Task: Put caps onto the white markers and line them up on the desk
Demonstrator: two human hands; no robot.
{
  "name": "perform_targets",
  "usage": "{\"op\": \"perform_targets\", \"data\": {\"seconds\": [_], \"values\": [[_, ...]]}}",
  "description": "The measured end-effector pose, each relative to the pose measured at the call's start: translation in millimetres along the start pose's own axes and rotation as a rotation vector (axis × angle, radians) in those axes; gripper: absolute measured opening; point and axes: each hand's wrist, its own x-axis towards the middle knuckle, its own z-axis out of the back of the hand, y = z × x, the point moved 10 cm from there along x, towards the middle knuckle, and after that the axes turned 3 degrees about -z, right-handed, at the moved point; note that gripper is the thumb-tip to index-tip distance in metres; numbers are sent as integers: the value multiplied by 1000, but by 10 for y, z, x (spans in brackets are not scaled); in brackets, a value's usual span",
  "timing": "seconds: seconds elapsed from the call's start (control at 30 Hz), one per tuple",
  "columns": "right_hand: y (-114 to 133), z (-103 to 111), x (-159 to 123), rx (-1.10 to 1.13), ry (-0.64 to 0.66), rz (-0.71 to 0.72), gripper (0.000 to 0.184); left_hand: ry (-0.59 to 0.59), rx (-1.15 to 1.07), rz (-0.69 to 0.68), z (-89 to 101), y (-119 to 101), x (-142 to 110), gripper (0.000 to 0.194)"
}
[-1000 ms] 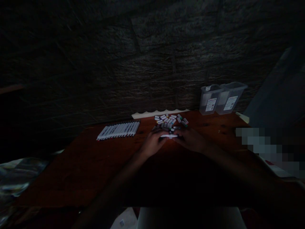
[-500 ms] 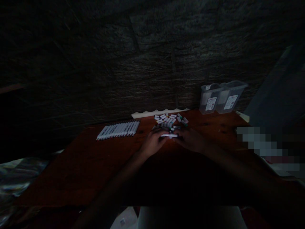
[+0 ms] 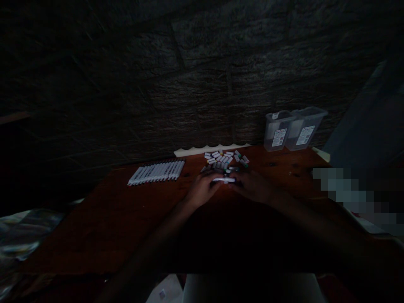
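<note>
Almost no change: left hand (image 3: 202, 189) and right hand (image 3: 256, 187) still grasping marker (image 3: 229, 179), caps (image 3: 223, 159) lying just beyond.

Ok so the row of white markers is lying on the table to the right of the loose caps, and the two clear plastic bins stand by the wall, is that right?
Not quite: the head view shows the row of white markers to the left of the loose caps. The two clear plastic bins do stand by the wall.
</note>
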Motion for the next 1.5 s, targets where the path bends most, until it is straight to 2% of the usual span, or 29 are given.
{"op": "perform_targets", "data": {"seconds": [0.6,1.5], "values": [[11,-3,1,7,0,26,24,0,-9,-4,15,-33,8,20],[-24,-17,21,-24,27,-15,22,-19,-37,-4,17,-19,3,19]]}}
